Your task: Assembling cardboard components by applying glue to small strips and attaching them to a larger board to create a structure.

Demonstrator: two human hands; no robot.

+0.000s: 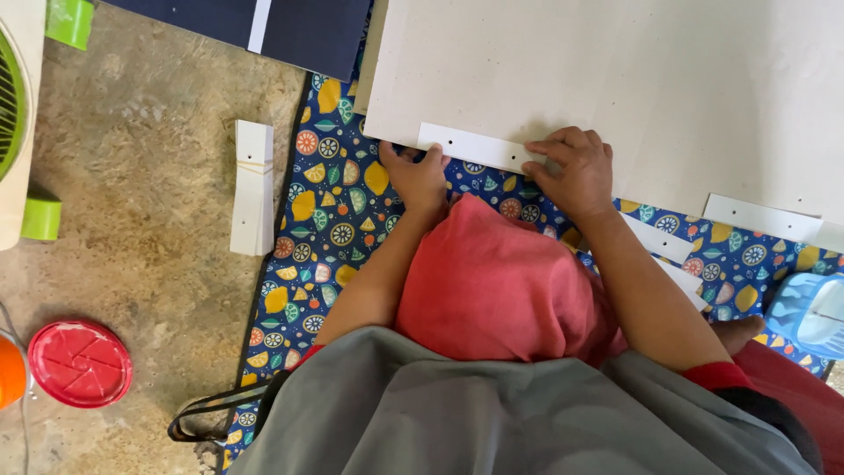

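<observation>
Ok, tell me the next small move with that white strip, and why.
Probably press the white punched strip flat along the edge of the grey board. Both hands already sit on it, left hand at one end, right hand at the other, and a second strip lies along the same edge.
</observation>
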